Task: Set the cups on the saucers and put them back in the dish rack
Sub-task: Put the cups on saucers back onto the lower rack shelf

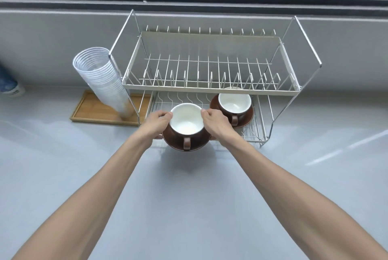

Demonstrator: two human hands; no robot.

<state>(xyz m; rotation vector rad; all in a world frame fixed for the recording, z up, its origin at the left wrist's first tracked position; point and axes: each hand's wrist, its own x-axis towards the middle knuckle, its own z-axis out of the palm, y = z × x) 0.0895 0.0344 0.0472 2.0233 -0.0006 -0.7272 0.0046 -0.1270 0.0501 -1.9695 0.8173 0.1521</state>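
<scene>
A brown cup with a white inside (186, 120) stands on a brown saucer (197, 146) at the front edge of the dish rack's lower shelf (255, 131), its handle toward me. My left hand (156, 122) grips the saucer's left side and my right hand (212, 121) its right side, fingers up by the cup's rim. A second brown cup (234, 103) sits on its saucer (245, 120) on the lower shelf to the right, under the upper tier (210, 87).
A tall leaning stack of clear plastic cups (102, 79) stands on a wooden tray (98, 110) left of the rack. The upper tier holds only bare plate dividers. A grey counter (189, 196) spreads toward me; a window ledge runs behind the rack.
</scene>
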